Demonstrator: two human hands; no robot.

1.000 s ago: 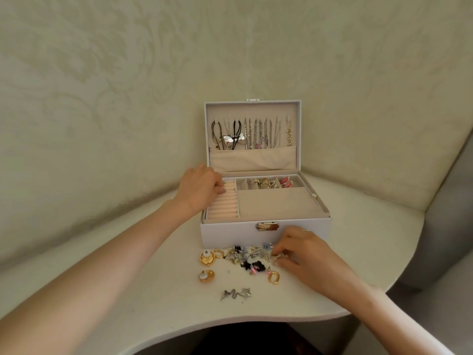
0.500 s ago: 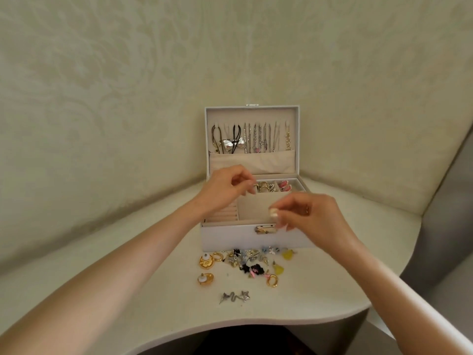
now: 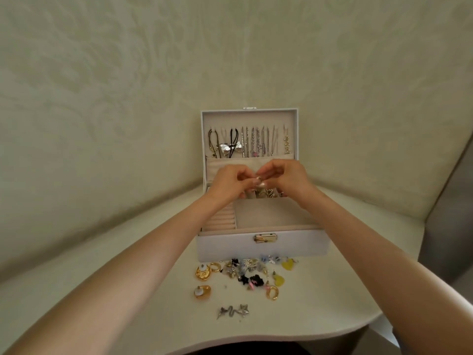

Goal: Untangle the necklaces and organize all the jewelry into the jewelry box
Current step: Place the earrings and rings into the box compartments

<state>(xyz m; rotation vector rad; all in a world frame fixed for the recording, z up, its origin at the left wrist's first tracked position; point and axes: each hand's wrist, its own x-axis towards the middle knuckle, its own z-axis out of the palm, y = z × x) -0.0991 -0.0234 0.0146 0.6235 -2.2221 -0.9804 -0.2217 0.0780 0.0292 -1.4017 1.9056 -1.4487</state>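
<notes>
The white jewelry box stands open on the table, several necklaces hanging inside its raised lid. My left hand and my right hand meet above the box's back compartments, and both pinch a small pale earring between their fingertips. Some rings and earrings lie in the back compartments, partly hidden by my hands. Loose earrings lie in a pile on the table just before the box.
Gold hoop earrings and a gold stud lie front left of the pile, a silver snake-and-star pair nearer the curved table edge. Patterned walls close in behind and on both sides.
My right hand lifted from the pile with a small earring and rose over the box. My left hand left the ring rolls and joined it; both now pinch the earring.
</notes>
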